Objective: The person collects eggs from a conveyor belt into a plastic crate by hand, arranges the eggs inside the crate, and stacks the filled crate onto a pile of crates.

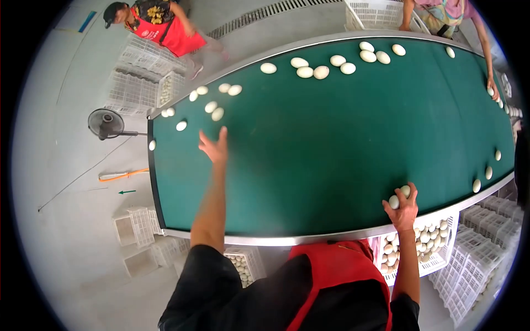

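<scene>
My left hand (214,147) is stretched over the green belt (309,149), fingers apart and nothing in it. Just beyond its fingertips lie two pale eggs, the nearer one (218,114) almost at the index finger. On the right, near the belt's front edge, my right hand (403,208) is curled around two eggs, one (393,202) at its left side and one (406,191) under the fingers. Several more eggs (321,72) lie in loose groups along the far side of the belt.
A white crate of eggs (450,243) stands below the front edge at right, another (259,265) near my left arm. A person in a red apron (174,36) walks at far left. A co-worker's hand (493,88) touches eggs at far right. A fan (106,123) stands left.
</scene>
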### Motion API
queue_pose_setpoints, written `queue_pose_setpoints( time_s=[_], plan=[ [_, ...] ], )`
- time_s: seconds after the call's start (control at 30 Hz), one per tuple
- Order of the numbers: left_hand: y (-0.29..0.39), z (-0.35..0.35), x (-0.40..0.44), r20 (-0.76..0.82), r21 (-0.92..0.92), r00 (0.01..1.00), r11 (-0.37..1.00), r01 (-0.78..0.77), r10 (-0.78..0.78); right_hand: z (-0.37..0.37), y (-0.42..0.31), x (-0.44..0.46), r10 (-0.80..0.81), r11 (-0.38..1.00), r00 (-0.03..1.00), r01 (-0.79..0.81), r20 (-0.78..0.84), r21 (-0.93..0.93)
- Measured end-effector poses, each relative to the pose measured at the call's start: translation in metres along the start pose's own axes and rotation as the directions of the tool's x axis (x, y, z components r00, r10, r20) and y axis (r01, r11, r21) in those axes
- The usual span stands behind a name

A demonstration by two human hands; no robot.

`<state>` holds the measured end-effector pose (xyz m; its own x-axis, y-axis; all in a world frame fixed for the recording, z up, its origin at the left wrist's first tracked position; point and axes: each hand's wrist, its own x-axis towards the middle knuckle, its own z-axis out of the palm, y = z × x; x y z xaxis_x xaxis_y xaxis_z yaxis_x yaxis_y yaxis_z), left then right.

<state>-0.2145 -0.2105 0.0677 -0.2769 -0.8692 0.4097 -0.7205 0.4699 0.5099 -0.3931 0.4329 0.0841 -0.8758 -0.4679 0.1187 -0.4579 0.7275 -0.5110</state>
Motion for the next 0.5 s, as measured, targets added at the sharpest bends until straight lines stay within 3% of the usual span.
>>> queue_pose_setpoints(
  time_s=[0.13, 0.23, 0.27, 0.33, 0.47, 0.5],
  plan=[
    [-0.013, 0.060, 0.089, 0.109, 0.059, 0.966, 0.971, 0.230, -0.235, 0.005, -0.010, -0.003, 0.059, 0.998, 0.998, -0.058, 0.034, -0.018],
    [0.030, 0.080, 0.120, 0.213, 0.141, 0.922, 0.944, 0.299, -0.324, 0.007, -0.016, -0.006, 0.114, 0.992, 0.993, -0.112, 0.041, -0.051],
    [0.035, 0.086, 0.128, 0.221, 0.095, 0.922, 0.947, 0.305, -0.319, 0.007, -0.021, -0.007, 0.135, 0.990, 0.990, -0.132, 0.049, -0.058],
    [0.065, 0.093, 0.141, 0.275, 0.172, 0.884, 0.924, 0.342, -0.378, 0.011, -0.024, -0.011, 0.169, 0.984, 0.983, -0.164, 0.070, -0.072],
    [0.086, 0.117, 0.146, 0.259, 0.389, 0.884, 0.880, 0.273, -0.389, 0.017, -0.032, -0.016, 0.163, 0.984, 0.985, -0.158, 0.060, -0.077],
    [0.082, 0.119, 0.144, 0.216, 0.366, 0.895, 0.883, 0.296, -0.389, 0.019, -0.035, -0.016, 0.159, 0.984, 0.985, -0.152, 0.068, -0.089]
  ],
)
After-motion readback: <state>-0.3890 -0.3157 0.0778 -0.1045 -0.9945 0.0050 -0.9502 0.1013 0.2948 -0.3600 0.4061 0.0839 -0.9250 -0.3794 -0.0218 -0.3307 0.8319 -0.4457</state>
